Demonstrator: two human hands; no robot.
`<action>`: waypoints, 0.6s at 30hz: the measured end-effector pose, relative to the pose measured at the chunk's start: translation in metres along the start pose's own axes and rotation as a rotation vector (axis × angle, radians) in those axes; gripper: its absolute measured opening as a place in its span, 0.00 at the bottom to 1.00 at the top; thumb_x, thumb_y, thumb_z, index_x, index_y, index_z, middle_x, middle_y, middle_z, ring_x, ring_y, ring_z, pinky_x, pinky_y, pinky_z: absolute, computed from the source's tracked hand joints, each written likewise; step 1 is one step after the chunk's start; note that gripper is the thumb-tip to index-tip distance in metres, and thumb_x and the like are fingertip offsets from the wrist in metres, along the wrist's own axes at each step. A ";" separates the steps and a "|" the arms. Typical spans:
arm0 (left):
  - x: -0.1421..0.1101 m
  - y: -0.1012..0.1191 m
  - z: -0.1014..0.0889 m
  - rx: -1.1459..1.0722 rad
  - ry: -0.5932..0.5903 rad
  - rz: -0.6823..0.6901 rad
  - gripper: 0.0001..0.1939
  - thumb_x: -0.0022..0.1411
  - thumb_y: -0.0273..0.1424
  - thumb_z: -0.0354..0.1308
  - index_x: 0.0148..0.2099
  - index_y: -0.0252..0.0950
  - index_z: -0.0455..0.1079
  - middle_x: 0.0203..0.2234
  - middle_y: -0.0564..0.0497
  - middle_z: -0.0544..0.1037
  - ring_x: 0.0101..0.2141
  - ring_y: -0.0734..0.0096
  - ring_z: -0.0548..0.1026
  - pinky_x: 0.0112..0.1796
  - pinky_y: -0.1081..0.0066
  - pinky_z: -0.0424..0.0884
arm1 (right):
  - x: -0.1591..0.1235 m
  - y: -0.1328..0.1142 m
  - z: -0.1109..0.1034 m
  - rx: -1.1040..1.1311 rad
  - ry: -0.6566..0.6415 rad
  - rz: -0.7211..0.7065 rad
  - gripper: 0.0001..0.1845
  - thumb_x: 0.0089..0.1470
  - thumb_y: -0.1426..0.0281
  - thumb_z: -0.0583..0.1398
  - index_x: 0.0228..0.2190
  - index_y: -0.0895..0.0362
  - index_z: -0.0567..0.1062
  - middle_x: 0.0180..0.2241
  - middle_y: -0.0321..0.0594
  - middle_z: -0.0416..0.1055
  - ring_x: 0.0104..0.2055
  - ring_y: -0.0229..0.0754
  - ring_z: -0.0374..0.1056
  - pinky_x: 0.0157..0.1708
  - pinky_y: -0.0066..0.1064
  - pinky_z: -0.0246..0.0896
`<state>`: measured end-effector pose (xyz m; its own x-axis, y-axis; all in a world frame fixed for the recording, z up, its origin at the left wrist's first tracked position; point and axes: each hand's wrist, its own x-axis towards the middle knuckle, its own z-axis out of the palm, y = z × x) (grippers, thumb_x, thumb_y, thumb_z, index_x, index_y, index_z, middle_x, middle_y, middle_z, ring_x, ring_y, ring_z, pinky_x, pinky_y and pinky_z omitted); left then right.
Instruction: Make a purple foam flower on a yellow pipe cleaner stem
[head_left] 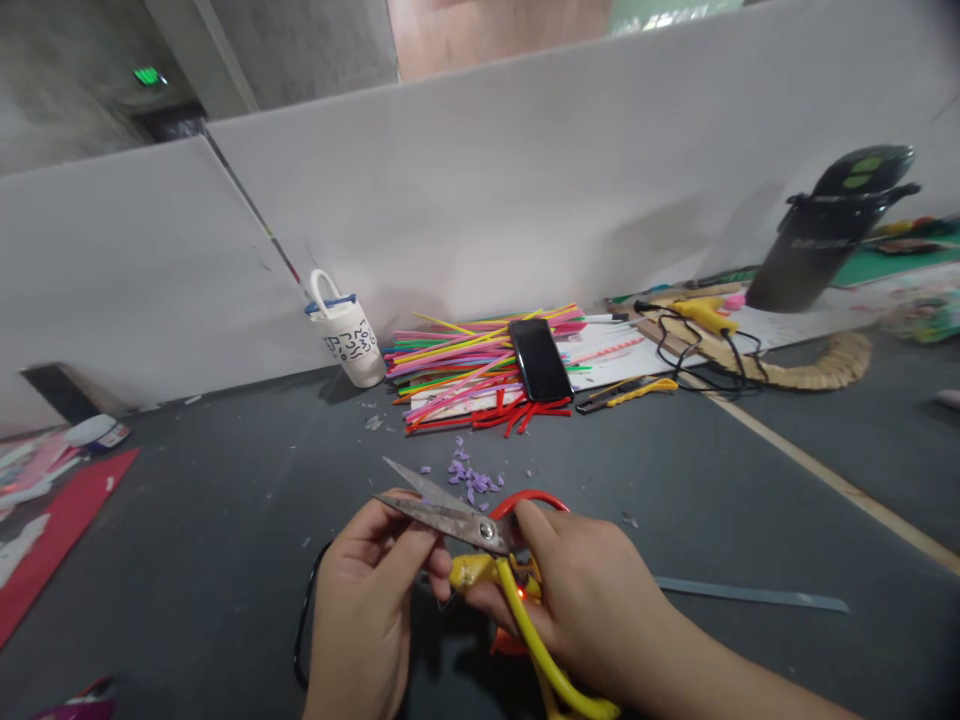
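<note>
My right hand (592, 580) grips a pair of scissors (457, 520) by its red and yellow handles. The blades are spread and point left, across the fingertips of my left hand (375, 580). Thumb and fingers of that hand are pinched together at the blades; a speck of purple shows there, but what they hold is mostly hidden. Just beyond the blades, small purple bits (472, 475) lie scattered on the dark table (247, 560). Beneath my hands is a yellow tool (472, 572), partly covered, with a small red light beside it.
Colourful pipe cleaners (450, 370) lie at the back under a black phone (540, 360). Left of them stands a white cup (349, 340). To the right are a utility knife (626, 393), a yellow glue gun (701, 315) and a black bin (817, 240). A grey strip (757, 595) lies nearer.
</note>
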<state>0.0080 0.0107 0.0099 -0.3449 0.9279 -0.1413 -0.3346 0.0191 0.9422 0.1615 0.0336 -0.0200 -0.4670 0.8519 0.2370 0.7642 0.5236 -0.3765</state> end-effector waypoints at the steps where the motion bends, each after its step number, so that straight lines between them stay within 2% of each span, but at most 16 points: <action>1: 0.000 0.000 0.000 0.002 0.006 -0.002 0.04 0.45 0.26 0.66 0.26 0.34 0.74 0.13 0.57 0.73 0.15 0.81 0.68 0.17 0.82 0.65 | 0.000 0.000 0.000 -0.003 0.002 -0.002 0.25 0.50 0.48 0.58 0.31 0.59 0.69 0.20 0.41 0.73 0.22 0.49 0.72 0.19 0.31 0.48; 12: 0.000 -0.001 -0.002 0.029 -0.010 0.020 0.03 0.46 0.25 0.65 0.26 0.34 0.74 0.14 0.57 0.74 0.16 0.81 0.69 0.17 0.82 0.65 | -0.001 0.000 0.003 -0.044 0.045 -0.010 0.25 0.49 0.47 0.57 0.29 0.59 0.70 0.18 0.40 0.72 0.19 0.50 0.71 0.17 0.31 0.43; 18: 0.004 -0.006 -0.009 0.093 -0.016 0.069 0.03 0.49 0.28 0.65 0.29 0.36 0.74 0.17 0.57 0.75 0.17 0.81 0.69 0.19 0.82 0.66 | 0.000 0.002 0.005 -0.083 0.076 -0.021 0.25 0.51 0.48 0.57 0.27 0.59 0.70 0.18 0.40 0.73 0.19 0.48 0.71 0.17 0.30 0.42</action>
<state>0.0002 0.0108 0.0012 -0.3497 0.9342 -0.0710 -0.2278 -0.0113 0.9736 0.1612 0.0344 -0.0255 -0.4504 0.8366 0.3119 0.7906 0.5360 -0.2961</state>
